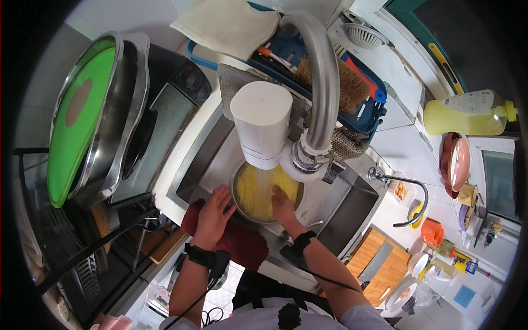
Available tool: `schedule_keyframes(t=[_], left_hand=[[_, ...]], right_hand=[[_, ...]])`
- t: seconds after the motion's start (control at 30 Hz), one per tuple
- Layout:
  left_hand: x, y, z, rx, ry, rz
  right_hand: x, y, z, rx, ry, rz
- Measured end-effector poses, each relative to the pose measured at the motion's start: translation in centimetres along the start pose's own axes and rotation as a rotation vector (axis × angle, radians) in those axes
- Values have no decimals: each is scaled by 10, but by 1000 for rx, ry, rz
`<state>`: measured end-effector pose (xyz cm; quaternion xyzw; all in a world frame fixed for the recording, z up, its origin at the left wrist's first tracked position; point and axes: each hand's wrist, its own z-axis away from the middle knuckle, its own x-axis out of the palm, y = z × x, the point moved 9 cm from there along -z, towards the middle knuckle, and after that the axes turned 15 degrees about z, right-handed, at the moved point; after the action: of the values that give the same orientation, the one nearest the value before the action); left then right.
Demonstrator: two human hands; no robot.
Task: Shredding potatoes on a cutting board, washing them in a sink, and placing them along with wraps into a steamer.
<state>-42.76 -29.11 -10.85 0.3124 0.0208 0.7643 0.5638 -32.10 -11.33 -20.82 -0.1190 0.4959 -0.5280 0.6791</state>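
Observation:
A round metal bowl (302, 200) sits in the stainless steel sink, holding thin yellow shreds (248, 194), perhaps potato, in water. Water runs into it from a white tap-mounted filter (262, 123). My right hand (283, 206) reaches inside the bowl from the right, its fingers curled down among the shreds. Whether they grasp any is hidden. Beside the bowl's left rim is my left hand (214, 212), empty, with its fingers spread. Contact with the rim cannot be made out. Under my left hand, a dark red cloth (243, 245) drapes over the sink's front edge.
The curved metal spout (324, 82) arches over the sink (350, 206). Behind it, a blue rack (284, 80) holds brushes. Pans and a green lid (82, 123) stand left. Rightward are a thin tap (412, 185) and a cutting board (390, 264) with a cleaver (376, 260).

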Motion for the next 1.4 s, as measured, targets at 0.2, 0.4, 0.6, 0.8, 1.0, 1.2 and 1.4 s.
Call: schedule_keyframes(t=[0.2,0.4,0.6,0.8,1.0,1.2,1.4], left_hand=[[63,27,-20,31,-112,-128],[110,74,-26,141,-223,-397],[199,80,-37,52,-514,-434],[221,80,-47,9,-643,-354],[230,72,-49,-206,-949,-73],[227,77,-39,-133,-968,-21],[195,59,-95,-235,-699,53]], right_hand=[[2,74,-39,-177,142,288],[-86,13,18,209,192,-121],[-81,38,41,254,48,-372],[-67,58,61,430,67,-612],[-58,78,83,534,41,-662],[-51,74,95,498,-9,-558],[-59,69,104,515,44,-603]])
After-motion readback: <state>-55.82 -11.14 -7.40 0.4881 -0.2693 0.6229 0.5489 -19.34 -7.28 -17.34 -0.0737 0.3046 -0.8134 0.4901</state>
